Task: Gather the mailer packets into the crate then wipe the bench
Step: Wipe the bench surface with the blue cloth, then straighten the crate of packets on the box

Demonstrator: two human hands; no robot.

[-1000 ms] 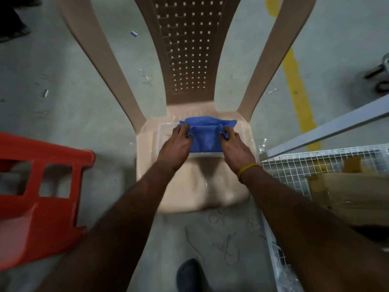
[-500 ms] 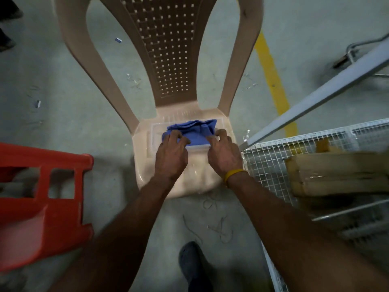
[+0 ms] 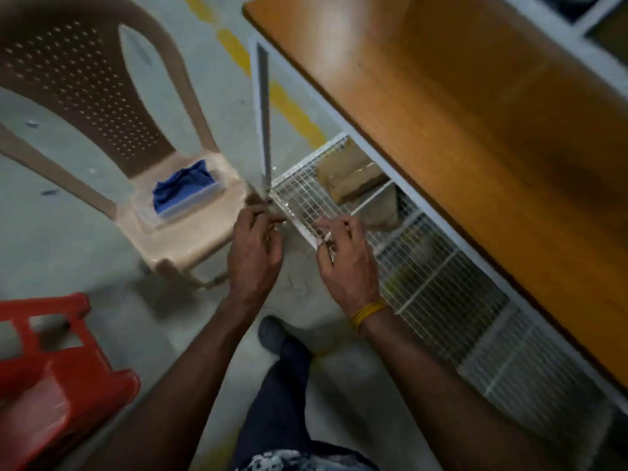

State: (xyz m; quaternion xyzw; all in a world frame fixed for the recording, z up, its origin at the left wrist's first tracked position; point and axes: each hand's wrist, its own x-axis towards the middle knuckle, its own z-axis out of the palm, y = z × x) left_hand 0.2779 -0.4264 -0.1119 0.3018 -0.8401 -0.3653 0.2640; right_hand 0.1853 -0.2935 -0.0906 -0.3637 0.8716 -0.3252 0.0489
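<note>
We see the left hand point(image 3: 254, 256) and right hand point(image 3: 346, 263) empty, fingers loosely curled, though blur makes this uncertain. The blue cloth point(image 3: 183, 190) lies in a clear tray point(image 3: 149, 215) on the chair point(image 3: 190, 232), beside the bench point(image 3: 475, 130).

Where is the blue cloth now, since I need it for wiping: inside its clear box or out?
Inside: the crumpled blue cloth sits in the clear plastic box on the beige plastic chair, untouched by either hand.
</note>
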